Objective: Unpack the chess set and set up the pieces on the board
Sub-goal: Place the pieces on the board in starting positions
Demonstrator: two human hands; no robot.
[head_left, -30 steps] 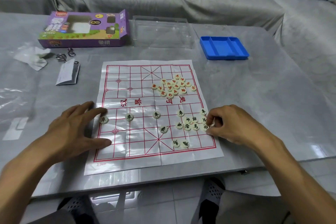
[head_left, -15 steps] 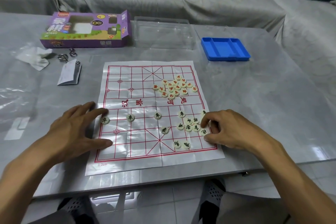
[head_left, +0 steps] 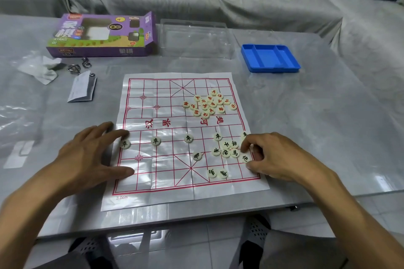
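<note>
Left hand (head_left: 87,155) lies flat and spread on the board sheet (head_left: 153,192), forefinger touching a black-marked piece (head_left: 125,143) at the left edge. Right hand (head_left: 275,157) curls its fingers over the black cluster (head_left: 227,150), thumb and forefinger bracketing one piece (head_left: 245,158). Further up, red-marked pieces (head_left: 209,103) sit heaped. Beyond, on the bench (head_left: 328,137): blue tray (head_left: 270,67), purple box (head_left: 102,35).

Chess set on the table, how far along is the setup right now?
Done: the purple box and blue tray are emptied, the board sheet is spread, and a row of black-lettered pieces stands spaced out. In hand: the right hand works the black cluster; the left hand steadies the sheet. Left: the red pile is unsorted.
</note>
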